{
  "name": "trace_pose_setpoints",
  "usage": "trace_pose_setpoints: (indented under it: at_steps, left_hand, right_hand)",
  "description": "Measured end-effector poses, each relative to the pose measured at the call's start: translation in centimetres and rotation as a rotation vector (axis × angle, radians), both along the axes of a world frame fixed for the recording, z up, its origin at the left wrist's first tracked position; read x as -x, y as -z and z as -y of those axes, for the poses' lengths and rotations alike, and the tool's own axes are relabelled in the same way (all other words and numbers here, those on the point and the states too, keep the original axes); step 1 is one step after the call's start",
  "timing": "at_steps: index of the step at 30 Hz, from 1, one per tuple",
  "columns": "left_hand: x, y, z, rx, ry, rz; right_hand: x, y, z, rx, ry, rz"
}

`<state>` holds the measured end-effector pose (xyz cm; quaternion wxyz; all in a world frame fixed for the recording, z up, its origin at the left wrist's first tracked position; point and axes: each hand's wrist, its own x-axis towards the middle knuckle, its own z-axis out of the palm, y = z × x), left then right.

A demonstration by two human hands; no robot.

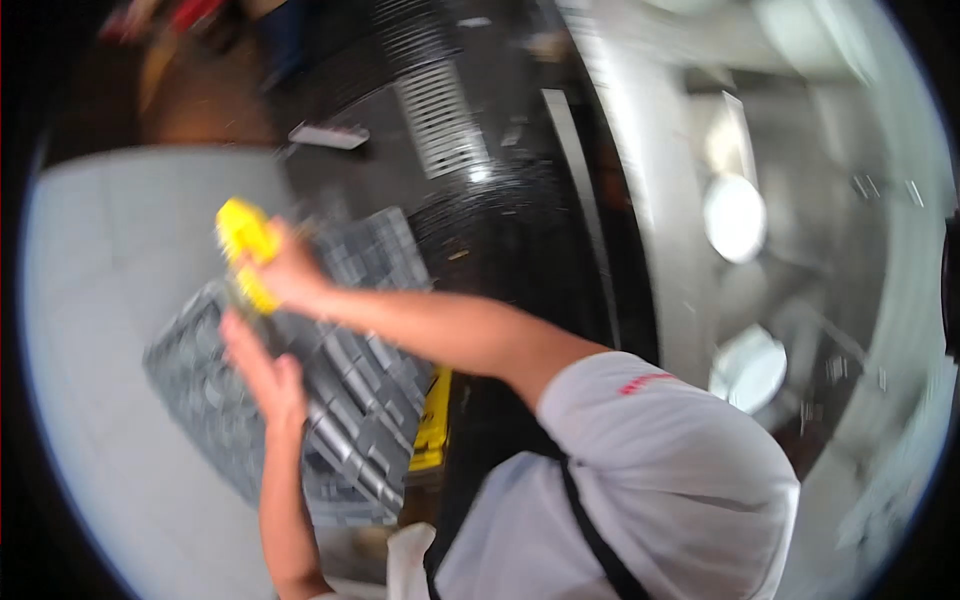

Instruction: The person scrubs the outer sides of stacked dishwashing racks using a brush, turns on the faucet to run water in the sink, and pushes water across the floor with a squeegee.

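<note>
My right hand (290, 268) is closed around a yellow tool (246, 230), whose exact kind is lost in the motion blur. It is held above an open grey case (225, 390) with moulded compartments and several long silvery pieces (340, 440) in it. Just below the yellow tool is my left hand (265, 375), its fingers stretched out and thumb apart. Whether its fingertips touch the tool I cannot tell. A yellow strip (430, 425) shows along the case's near right edge.
Dark flooring or mat (520, 250) lies right of the case, with a slotted metal grate (440, 118) and a long pale strip (582, 170). Pale floor (100, 300) spreads to the left. White round objects (735, 218) stand on a metallic surface at the far right.
</note>
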<state>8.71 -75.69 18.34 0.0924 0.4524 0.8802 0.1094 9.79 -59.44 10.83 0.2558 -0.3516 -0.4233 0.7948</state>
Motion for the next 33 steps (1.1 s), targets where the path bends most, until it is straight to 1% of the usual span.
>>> trace_pose_setpoints:
  at_steps: [1,2,4,5,6,7,10,12,14,15,17,20,23,26,27,29,30,31,32,33]
  left_hand:
    - [0.2,0.3,-0.2,-0.025,0.017,-0.043]
    - [0.7,0.7,0.2,-0.01,0.017,-0.087]
    - [0.6,0.8,-0.1,0.014,0.012,-0.13]
    - [0.8,1.0,-0.2,0.02,0.006,-0.133]
    - [0.9,1.2,-0.4,0.014,-0.011,-0.12]
    - [1.0,1.4,-0.5,0.014,-0.011,-0.137]
    - [2.7,2.6,-0.3,0.013,-0.012,-0.179]
    - [3.0,3.1,-0.5,0.02,-0.018,-0.198]
    - [3.0,3.1,-0.7,0.024,-0.03,-0.218]
    - [3.0,3.0,-0.8,0.035,-0.035,-0.236]
    - [3.3,3.4,-0.7,0.067,-0.049,-0.273]
    - [2.5,2.8,-0.8,0.077,-0.057,-0.278]
    - [2.2,2.8,-0.6,0.044,-0.054,-0.268]
    - [2.1,3.0,-0.5,-0.002,-0.04,-0.274]
    - [2.5,3.4,-0.4,-0.009,-0.033,-0.273]
    - [2.7,3.8,0.5,0.011,-0.045,-0.283]
    - [2.0,3.3,0.3,0.046,-0.073,-0.299]
    - [1.7,2.8,0.4,0.012,-0.07,-0.252]
    - [1.0,2.4,0.4,-0.003,-0.104,-0.226]
    - [-0.3,1.7,-0.2,0.022,-0.175,-0.225]
  right_hand:
    - [-1.0,-0.3,0.3,-0.021,0.03,0.027]
    - [-2.3,-0.6,0.6,0.022,0.017,-0.034]
    - [-4.8,-0.3,2.8,-0.127,0.186,0.082]
    - [-7.1,-0.2,2.6,-0.117,0.162,0.077]
    - [-9.4,-0.8,2.1,-0.104,0.131,0.057]
    - [-13.1,-3.3,0.9,-0.086,0.153,0.082]
    - [-18.1,-4.5,-0.4,-0.157,0.346,-0.018]
    - [-20.6,-5.4,-0.7,-0.249,0.546,0.025]
    - [-22.9,-6.7,-0.6,-0.282,0.632,-0.025]
    - [-23.6,-6.9,-0.6,-0.296,0.669,-0.095]
    - [-25.7,-8.6,-0.3,-0.279,0.659,-0.144]
    - [-27.3,-9.2,-0.1,-0.303,0.667,-0.152]
    - [-27.7,-8.6,-0.5,-0.293,0.667,-0.148]
    - [-27.0,-8.1,-2.3,-0.221,0.658,-0.147]
    - [-26.3,-7.6,-3.1,-0.269,0.7,-0.151]
    - [-24.7,-6.4,-5.4,-0.217,0.645,-0.145]
    - [-25.5,-8.1,-6.6,-0.198,0.565,-0.099]
    - [-26.3,-10.1,-7.4,-0.146,0.483,-0.009]
    - [-24.8,-9.1,-8.4,-0.083,0.541,-0.128]
    - [-24.4,-8.1,-10.0,-0.108,0.479,-0.217]
